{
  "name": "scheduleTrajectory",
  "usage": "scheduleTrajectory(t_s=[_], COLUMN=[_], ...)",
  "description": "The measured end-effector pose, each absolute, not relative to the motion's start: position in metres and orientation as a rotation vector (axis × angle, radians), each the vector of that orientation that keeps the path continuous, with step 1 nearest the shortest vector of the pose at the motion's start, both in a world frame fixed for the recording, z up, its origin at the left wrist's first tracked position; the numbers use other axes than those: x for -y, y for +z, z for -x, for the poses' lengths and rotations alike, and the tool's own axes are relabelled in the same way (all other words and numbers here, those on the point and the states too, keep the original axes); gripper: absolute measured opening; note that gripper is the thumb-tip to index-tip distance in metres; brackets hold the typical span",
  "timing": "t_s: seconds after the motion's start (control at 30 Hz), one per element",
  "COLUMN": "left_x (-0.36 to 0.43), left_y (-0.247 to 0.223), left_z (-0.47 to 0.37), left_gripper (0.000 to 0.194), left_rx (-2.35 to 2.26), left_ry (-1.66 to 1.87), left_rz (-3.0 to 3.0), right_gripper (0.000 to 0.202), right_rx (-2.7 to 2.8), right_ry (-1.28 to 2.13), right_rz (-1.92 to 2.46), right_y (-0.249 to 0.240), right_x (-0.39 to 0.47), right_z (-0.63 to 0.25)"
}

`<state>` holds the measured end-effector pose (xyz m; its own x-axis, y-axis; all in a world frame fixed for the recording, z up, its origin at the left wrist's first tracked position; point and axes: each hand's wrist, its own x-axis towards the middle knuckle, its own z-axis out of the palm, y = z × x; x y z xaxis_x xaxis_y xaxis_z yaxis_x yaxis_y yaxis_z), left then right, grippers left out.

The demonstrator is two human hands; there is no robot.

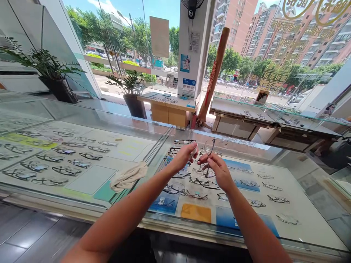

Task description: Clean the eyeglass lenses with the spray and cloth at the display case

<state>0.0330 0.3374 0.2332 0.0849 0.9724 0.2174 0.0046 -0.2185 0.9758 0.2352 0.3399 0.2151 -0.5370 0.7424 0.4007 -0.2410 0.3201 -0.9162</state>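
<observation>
My right hand (219, 171) is closed on a pair of eyeglasses (213, 145) with a thin dark frame, held upright above the glass counter. Close by on the left, my left hand (184, 157) is wrapped round a small whitish thing (194, 150). The fingers cover most of it, so its kind cannot be made out. A small gap separates the two hands. Beneath them, several rows of eyeglasses (204, 182) lie inside the display case. An orange cloth (196, 213) shows nearer to me.
A crumpled beige cloth (128, 177) lies on the counter to the left. The glass display counter (153, 223) runs across in front of me, with more eyeglasses (67, 170) at the left. Beyond it stand potted plants (134, 104), a leaning wooden post (216, 69) and another showcase (233, 126).
</observation>
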Motion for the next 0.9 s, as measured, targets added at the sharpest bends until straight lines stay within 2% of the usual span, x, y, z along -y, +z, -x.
scheduleTrajectory(t_s=[0.5, 0.9], left_x=[-0.337, -0.333], left_y=[0.231, 0.234], left_z=[-0.035, -0.033], left_gripper=[0.063, 0.055], left_rx=[-1.05, -1.131], left_ry=[1.285, 1.113], left_rz=[-1.454, -1.782], right_gripper=[0.035, 0.028], right_rx=[1.649, 1.389], right_ry=[1.471, 1.453], right_rz=[0.446, 0.426], right_y=[0.221, 0.222], right_x=[-0.333, -0.352], right_z=[-0.232, -0.244])
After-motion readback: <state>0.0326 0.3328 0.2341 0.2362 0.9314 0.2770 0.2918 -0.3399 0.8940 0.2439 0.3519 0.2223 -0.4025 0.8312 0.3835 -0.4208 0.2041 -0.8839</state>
